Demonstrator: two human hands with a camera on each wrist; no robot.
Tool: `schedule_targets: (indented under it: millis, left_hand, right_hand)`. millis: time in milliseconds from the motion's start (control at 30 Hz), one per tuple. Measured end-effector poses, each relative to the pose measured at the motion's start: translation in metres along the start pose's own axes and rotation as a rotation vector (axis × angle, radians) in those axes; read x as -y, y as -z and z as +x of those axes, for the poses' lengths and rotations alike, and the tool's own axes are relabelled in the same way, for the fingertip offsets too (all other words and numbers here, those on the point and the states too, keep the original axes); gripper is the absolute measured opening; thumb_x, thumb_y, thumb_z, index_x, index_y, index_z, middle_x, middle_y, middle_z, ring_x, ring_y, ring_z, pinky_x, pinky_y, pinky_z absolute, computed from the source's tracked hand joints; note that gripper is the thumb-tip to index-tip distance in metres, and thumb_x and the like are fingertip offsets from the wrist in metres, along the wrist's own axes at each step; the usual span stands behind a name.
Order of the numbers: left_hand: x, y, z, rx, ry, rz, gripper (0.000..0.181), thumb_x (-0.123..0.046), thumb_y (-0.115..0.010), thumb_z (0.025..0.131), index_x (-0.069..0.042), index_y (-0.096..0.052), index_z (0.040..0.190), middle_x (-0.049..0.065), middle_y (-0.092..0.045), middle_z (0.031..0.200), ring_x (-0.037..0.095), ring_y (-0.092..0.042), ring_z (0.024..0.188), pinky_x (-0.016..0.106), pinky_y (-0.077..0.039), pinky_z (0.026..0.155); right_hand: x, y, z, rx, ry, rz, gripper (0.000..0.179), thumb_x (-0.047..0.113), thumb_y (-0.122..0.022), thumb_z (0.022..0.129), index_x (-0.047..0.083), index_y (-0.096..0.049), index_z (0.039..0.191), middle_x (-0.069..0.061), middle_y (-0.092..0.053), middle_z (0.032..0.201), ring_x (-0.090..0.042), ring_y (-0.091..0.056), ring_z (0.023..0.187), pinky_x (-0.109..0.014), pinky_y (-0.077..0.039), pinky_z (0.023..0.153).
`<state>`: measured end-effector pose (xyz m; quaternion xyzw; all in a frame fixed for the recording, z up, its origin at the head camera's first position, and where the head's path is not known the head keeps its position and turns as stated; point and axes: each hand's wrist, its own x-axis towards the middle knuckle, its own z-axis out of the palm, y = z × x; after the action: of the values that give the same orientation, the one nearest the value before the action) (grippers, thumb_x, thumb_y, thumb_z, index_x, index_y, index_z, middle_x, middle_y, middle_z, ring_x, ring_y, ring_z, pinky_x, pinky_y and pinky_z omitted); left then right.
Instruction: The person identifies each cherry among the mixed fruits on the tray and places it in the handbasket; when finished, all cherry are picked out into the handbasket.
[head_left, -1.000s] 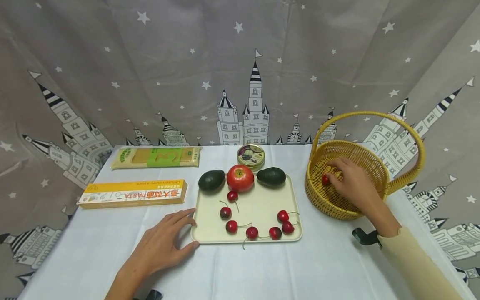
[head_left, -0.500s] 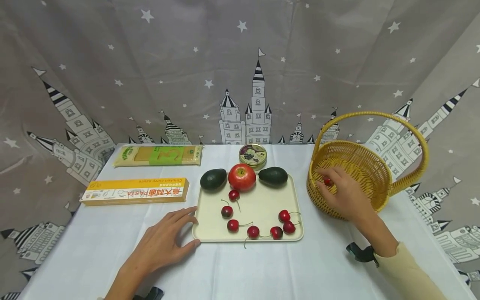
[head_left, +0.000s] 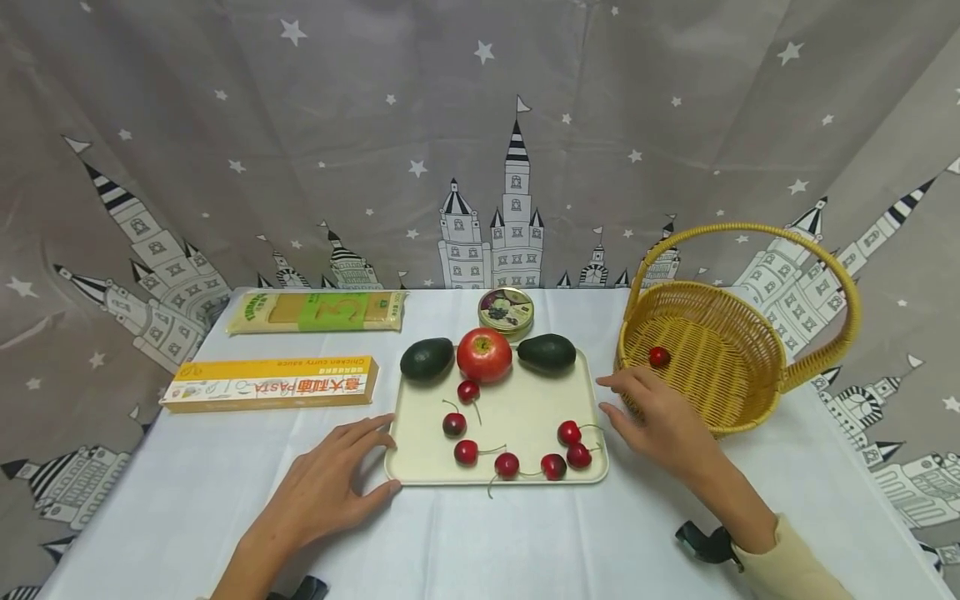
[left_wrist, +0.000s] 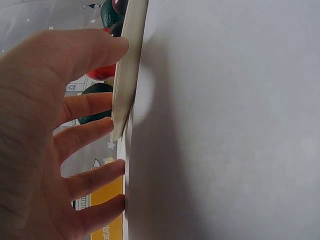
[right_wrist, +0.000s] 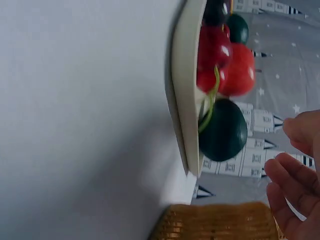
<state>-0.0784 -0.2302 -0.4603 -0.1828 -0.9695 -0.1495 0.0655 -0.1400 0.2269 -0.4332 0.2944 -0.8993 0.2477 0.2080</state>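
Left hand (head_left: pixel 330 479): grip apart, touching left edge of cream tray (head_left: pixel 517 417). Right hand (head_left: pixel 663 425): grip apart, just beside tray's right edge, near wicker basket (head_left: pixel 723 375). Seven cherries (head_left: pixel 507 465) on tray; one cherry (head_left: pixel 659 357) lies inside the basket.

Free room above the tray (head_left: pixel 517 412), cherries (head_left: pixel 507 466) low in front, basket handle (head_left: pixel 851 308) as obstacle at right

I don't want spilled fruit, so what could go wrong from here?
Two cherries sit close together at the near-right corner of the tray, so picking one might nudge the other. A third cherry has its stem over the near edge, which could snag. The left grip is at the tray's left edge, so a push might shift it.
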Motion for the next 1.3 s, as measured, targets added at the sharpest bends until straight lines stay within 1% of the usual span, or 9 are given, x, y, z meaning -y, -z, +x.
schedule_targets:
  millis: [167, 233, 333, 500, 567, 700, 900, 1067, 1300]
  left_hand:
    - [0.000, 0.000, -0.001, -0.003, 0.004, -0.002, 0.042, -0.049, -0.088, 0.083, -0.030, -0.071, 0.115, -0.005, -0.061, 0.154, 0.027, -0.062, 0.133, 0.046, -0.060, 0.075]
    - [0.000, 0.000, -0.001, -0.001, 0.006, -0.003, 0.042, -0.049, -0.088, 0.083, -0.030, -0.071, 0.115, -0.005, -0.061, 0.154, 0.027, -0.062, 0.133, 0.047, -0.060, 0.075]
    - [0.000, -0.001, -0.001, 0.003, 0.009, -0.007, 0.041, -0.049, -0.088, 0.083, -0.030, -0.071, 0.116, -0.005, -0.061, 0.154, 0.027, -0.062, 0.134, 0.047, -0.060, 0.075]
    - [0.000, -0.001, -0.001, 0.000, 0.008, -0.011, 0.042, -0.048, -0.088, 0.083, -0.030, -0.071, 0.116, -0.005, -0.061, 0.154, 0.027, -0.062, 0.134, 0.046, -0.060, 0.073]
    - [0.000, -0.001, -0.002, -0.010, 0.004, -0.012, 0.042, -0.048, -0.089, 0.083, -0.029, -0.071, 0.115, -0.006, -0.061, 0.155, 0.027, -0.062, 0.133, 0.047, -0.059, 0.072]
    - [0.000, -0.002, -0.002, -0.019, 0.000, -0.013, 0.042, -0.049, -0.089, 0.082, -0.030, -0.070, 0.115, -0.006, -0.060, 0.155, 0.027, -0.062, 0.133, 0.048, -0.059, 0.070]
    - [0.000, -0.002, -0.001, -0.011, -0.001, -0.012, 0.042, -0.048, -0.089, 0.083, -0.030, -0.070, 0.115, -0.005, -0.060, 0.156, 0.028, -0.062, 0.134, 0.048, -0.059, 0.071]
    - [0.000, -0.001, -0.001, -0.014, -0.002, -0.010, 0.042, -0.048, -0.089, 0.083, -0.029, -0.070, 0.116, -0.005, -0.060, 0.155, 0.028, -0.062, 0.134, 0.047, -0.059, 0.070]
    - [0.000, -0.003, -0.001, -0.005, 0.006, -0.015, 0.042, -0.048, -0.088, 0.083, -0.030, -0.070, 0.116, -0.005, -0.060, 0.156, 0.028, -0.062, 0.134, 0.049, -0.059, 0.071]
  right_hand:
    - [0.007, -0.008, -0.003, 0.059, 0.023, 0.033, 0.040, 0.009, -0.093, 0.083, 0.008, -0.074, 0.119, -0.005, -0.072, 0.117, -0.023, -0.073, 0.106, -0.044, -0.063, 0.090]
    - [0.010, -0.012, -0.004, 0.087, 0.020, 0.035, 0.040, 0.011, -0.092, 0.084, 0.009, -0.075, 0.120, -0.004, -0.072, 0.117, -0.021, -0.073, 0.106, -0.043, -0.063, 0.090]
    - [0.013, -0.016, -0.005, 0.128, 0.011, 0.045, 0.039, 0.013, -0.091, 0.086, 0.010, -0.075, 0.122, -0.003, -0.072, 0.117, -0.020, -0.074, 0.102, -0.039, -0.064, 0.087]
    - [0.017, -0.023, -0.004, 0.211, -0.023, 0.028, 0.036, 0.015, -0.087, 0.090, 0.013, -0.076, 0.124, -0.001, -0.072, 0.117, -0.013, -0.072, 0.091, -0.031, -0.062, 0.077]
    - [0.018, -0.026, -0.003, 0.243, -0.031, 0.009, 0.034, 0.016, -0.086, 0.091, 0.014, -0.077, 0.124, 0.000, -0.073, 0.116, -0.011, -0.070, 0.087, -0.029, -0.061, 0.075]
    - [0.018, -0.030, -0.001, 0.300, -0.037, -0.018, 0.029, 0.020, -0.084, 0.094, 0.017, -0.078, 0.122, 0.002, -0.074, 0.114, -0.010, -0.070, 0.086, -0.032, -0.061, 0.076]
    - [0.017, -0.032, 0.001, 0.343, -0.041, -0.014, 0.022, 0.023, -0.084, 0.096, 0.020, -0.080, 0.117, 0.005, -0.073, 0.111, -0.011, -0.071, 0.090, -0.032, -0.060, 0.078]
    - [0.017, -0.032, 0.004, 0.363, -0.036, 0.000, 0.023, 0.021, -0.084, 0.095, 0.019, -0.079, 0.118, 0.004, -0.073, 0.112, -0.010, -0.070, 0.089, -0.031, -0.060, 0.078]
    - [0.016, -0.032, 0.006, 0.403, -0.055, 0.009, 0.026, 0.020, -0.086, 0.094, 0.019, -0.079, 0.119, 0.003, -0.073, 0.113, -0.009, -0.067, 0.088, -0.029, -0.059, 0.078]
